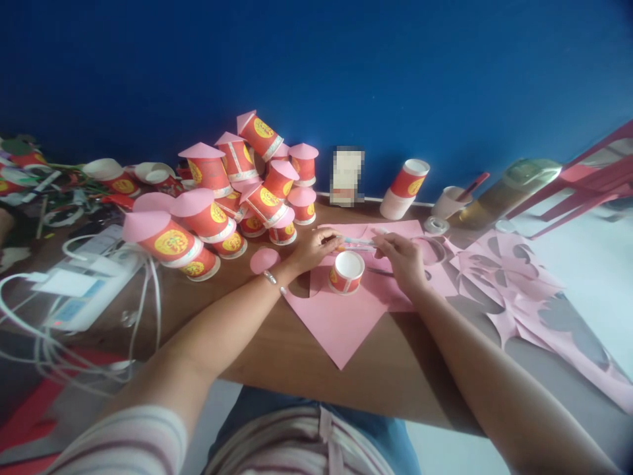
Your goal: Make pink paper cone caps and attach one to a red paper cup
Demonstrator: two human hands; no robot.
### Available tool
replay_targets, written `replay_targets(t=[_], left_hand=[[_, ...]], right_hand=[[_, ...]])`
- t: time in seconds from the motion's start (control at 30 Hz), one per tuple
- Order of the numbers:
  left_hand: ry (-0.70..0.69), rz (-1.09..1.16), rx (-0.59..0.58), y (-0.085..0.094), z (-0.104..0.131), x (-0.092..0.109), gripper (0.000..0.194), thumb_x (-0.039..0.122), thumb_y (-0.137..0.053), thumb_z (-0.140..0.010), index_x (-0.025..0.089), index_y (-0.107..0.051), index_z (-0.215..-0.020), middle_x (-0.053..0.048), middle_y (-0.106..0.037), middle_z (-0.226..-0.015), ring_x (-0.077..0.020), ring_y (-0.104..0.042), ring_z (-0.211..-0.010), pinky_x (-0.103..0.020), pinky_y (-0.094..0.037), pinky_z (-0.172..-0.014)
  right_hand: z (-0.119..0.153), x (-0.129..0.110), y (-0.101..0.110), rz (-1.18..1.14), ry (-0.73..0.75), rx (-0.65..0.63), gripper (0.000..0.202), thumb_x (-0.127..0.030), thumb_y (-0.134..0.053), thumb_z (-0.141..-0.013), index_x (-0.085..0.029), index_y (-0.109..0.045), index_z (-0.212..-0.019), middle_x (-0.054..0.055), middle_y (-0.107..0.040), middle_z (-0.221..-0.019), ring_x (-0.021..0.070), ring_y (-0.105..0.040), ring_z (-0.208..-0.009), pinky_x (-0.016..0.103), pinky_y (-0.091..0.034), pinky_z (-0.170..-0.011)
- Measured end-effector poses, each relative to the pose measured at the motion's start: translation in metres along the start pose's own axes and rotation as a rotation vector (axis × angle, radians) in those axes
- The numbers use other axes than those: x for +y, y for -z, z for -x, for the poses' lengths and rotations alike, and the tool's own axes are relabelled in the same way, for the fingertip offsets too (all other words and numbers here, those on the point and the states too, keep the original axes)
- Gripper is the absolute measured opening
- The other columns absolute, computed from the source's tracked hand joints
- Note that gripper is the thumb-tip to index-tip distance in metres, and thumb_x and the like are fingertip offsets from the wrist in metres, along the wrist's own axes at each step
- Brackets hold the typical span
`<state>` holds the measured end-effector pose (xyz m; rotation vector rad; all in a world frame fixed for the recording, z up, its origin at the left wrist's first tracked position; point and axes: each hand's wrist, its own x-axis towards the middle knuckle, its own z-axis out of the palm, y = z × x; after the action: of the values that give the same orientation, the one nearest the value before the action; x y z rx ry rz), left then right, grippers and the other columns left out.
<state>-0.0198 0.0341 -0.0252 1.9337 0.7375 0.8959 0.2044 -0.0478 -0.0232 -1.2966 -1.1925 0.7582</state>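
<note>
My left hand (316, 251) and my right hand (403, 260) meet above pink paper, fingers closed on opposite ends of a slim, pale pen-like stick (359, 243). Its exact kind is blurred. Just below stands a red paper cup (346, 280) with its white opening up, touched by neither hand. It rests on a square pink sheet (341, 330) turned corner-down. Beside my right hand a thin dark metal tool (376, 272) lies on the paper, partly hidden by that hand. Left of my left wrist is a small pink paper disc (264, 260).
Red cups with pink cone roofs (210, 214) are heaped at left. A power strip (91, 287) with white cables lies nearer. Stacked cups (405, 189), a tape roll (436, 225), a pen cup (449, 202) and a bottle (512, 191) stand at back right. Pink scraps (519, 290) cover the right.
</note>
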Motion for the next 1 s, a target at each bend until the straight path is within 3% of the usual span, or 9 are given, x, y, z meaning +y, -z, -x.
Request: replay_targets(t=[0.2, 0.33, 0.4, 0.53, 0.67, 0.83, 1.0], left_hand=[[-0.050, -0.085, -0.031, 0.001, 0.000, 0.004, 0.032, 0.042, -0.059, -0.099, 0.017, -0.075, -0.091, -0.006, -0.074, -0.092, -0.0194, -0.069, -0.086, -0.030, -0.053, -0.076], [-0.090, -0.090, 0.122, -0.005, -0.002, -0.004, 0.028, 0.041, -0.058, -0.101, 0.018, -0.073, -0.103, -0.008, -0.075, -0.106, -0.0196, -0.069, -0.098, -0.031, -0.055, -0.085], [-0.111, -0.133, 0.218, -0.007, -0.002, -0.011, 0.024, 0.037, -0.059, -0.100, 0.018, -0.070, -0.110, -0.008, -0.074, -0.109, -0.0179, -0.068, -0.095, -0.031, -0.055, -0.085], [-0.114, -0.208, 0.254, -0.008, -0.001, -0.015, 0.014, 0.027, -0.060, -0.097, 0.017, -0.068, -0.104, -0.006, -0.074, -0.099, -0.0164, -0.068, -0.088, -0.031, -0.056, -0.084], [-0.097, -0.220, 0.201, -0.010, 0.002, -0.008, 0.014, 0.022, -0.059, -0.097, 0.019, -0.069, -0.105, -0.004, -0.076, -0.096, -0.0162, -0.070, -0.088, -0.031, -0.056, -0.085], [-0.083, -0.194, 0.172, -0.013, 0.003, -0.003, 0.014, 0.020, -0.058, -0.096, 0.020, -0.070, -0.103, -0.005, -0.077, -0.101, -0.0174, -0.072, -0.091, -0.031, -0.057, -0.085], [-0.071, -0.174, 0.154, -0.011, 0.002, -0.001, 0.016, 0.021, -0.059, -0.095, 0.019, -0.070, -0.107, -0.006, -0.077, -0.100, -0.0188, -0.072, -0.093, -0.034, -0.056, -0.087]], right_hand=[[-0.002, 0.002, 0.000, 0.226, 0.065, -0.095, 0.028, -0.044, -0.064, -0.093, -0.019, -0.074, -0.083, -0.001, -0.061, -0.059, 0.0164, -0.058, -0.060, 0.033, -0.052, -0.065], [0.000, 0.007, -0.003, 0.466, 0.185, -0.145, 0.023, -0.035, -0.058, -0.095, -0.019, -0.074, -0.090, 0.005, -0.074, -0.080, 0.0199, -0.065, -0.071, 0.033, -0.051, -0.069], [0.004, 0.010, -0.005, 0.652, 0.272, -0.204, 0.023, -0.030, -0.055, -0.097, -0.018, -0.075, -0.098, 0.008, -0.078, -0.095, 0.0226, -0.069, -0.082, 0.034, -0.050, -0.074], [0.009, 0.012, -0.007, 0.990, 0.399, -0.309, 0.025, -0.025, -0.052, -0.100, -0.018, -0.076, -0.103, 0.011, -0.078, -0.098, 0.0228, -0.070, -0.085, 0.031, -0.047, -0.074], [0.006, 0.015, -0.003, 1.203, 0.403, -0.185, 0.024, -0.025, -0.054, -0.100, -0.018, -0.077, -0.100, 0.012, -0.078, -0.097, 0.0257, -0.070, -0.089, 0.032, -0.047, -0.074], [0.001, 0.020, 0.006, 1.175, 0.408, -0.046, 0.023, -0.024, -0.052, -0.101, -0.021, -0.074, -0.107, 0.011, -0.075, -0.127, 0.0278, -0.070, -0.107, 0.035, -0.051, -0.075], [0.003, 0.020, -0.002, 1.086, 0.564, -0.117, 0.025, -0.020, -0.050, -0.101, -0.019, -0.073, -0.111, 0.013, -0.075, -0.125, 0.0289, -0.067, -0.115, 0.039, -0.052, -0.090]])
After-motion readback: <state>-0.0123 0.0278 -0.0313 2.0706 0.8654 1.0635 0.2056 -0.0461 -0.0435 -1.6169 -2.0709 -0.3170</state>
